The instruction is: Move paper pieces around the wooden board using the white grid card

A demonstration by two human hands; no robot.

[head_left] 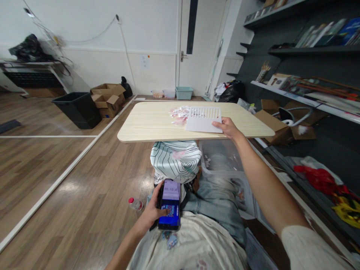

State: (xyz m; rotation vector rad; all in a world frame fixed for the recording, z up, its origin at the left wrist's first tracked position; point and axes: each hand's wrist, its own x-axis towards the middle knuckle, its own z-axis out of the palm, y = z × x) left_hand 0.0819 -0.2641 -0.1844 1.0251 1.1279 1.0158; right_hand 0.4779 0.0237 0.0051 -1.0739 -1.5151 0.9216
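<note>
My left hand (155, 208) is closed around a smartphone (169, 204) above my lap, with the thumb on its lit screen. A timer reading shows on the upper half of that screen. Over the light wooden tabletop (149, 120), my right hand (228, 127) grips the right edge of a white slotted card (203, 122) with a row of narrow cut-outs. Just left of the card, and partly behind it, lies a pile of small white and pink scraps (179, 115). A patterned cloth bag (176, 161) hangs or rests below the table's near edge.
Under the table is a clear plastic bin (222, 159). A red-capped bottle (136, 204) stands on the floor to my left. Farther off are a black trash bin (78, 110) and cardboard boxes (108, 99). Shelves (306, 52) line the right side, with an open carton (277, 120) nearby.
</note>
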